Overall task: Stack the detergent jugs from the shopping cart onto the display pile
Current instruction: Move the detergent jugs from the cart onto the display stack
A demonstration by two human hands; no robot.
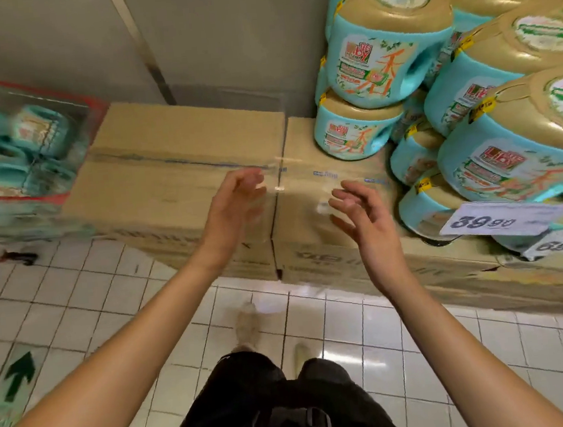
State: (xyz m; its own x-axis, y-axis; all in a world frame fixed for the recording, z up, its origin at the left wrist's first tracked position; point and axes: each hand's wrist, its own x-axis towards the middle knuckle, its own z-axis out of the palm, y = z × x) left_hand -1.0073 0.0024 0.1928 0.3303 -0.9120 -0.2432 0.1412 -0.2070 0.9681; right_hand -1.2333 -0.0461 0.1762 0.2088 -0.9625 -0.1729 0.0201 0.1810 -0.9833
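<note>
Both empty, the released left grip (232, 202) and right grip (366, 220) would best have lifted one teal plastic detergent jug (40, 131) from the red-rimmed cart (14, 200), far left, together.

Display pile (515, 156), right: teal stacked jugs (385, 55) with tan tops are standing upright in stepped tiers. Red-rimmed shopping cart (20, 87), left, is holding blurred teal cart jugs (38, 133), apparently lying sideways.

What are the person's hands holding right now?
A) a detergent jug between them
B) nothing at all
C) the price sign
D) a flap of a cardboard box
B: the left hand and right hand hover empty, fingers relaxed, over the cardboard boxes.
</note>
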